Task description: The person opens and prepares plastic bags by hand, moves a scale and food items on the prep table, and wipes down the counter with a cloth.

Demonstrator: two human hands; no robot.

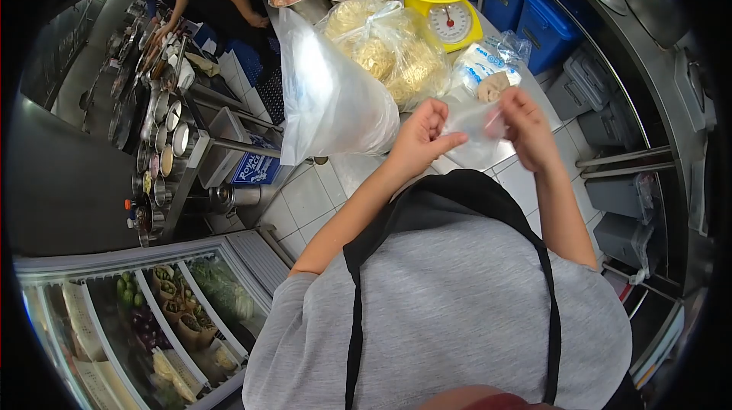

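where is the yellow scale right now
In the head view, the yellow scale is at the top, right of centre, between the bag of noodles and the blue bins.

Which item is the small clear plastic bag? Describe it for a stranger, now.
Find the bright yellow scale with a round white dial. Go down the picture to the gap between the bare left hand and bare right hand: the small clear plastic bag is there. Unlike the bulging clear bag of pale-yellow noodles, it looks thin, with no noodles visible.

Right grip (528,132) pinches a clear bag (473,123) beside left grip (422,136).
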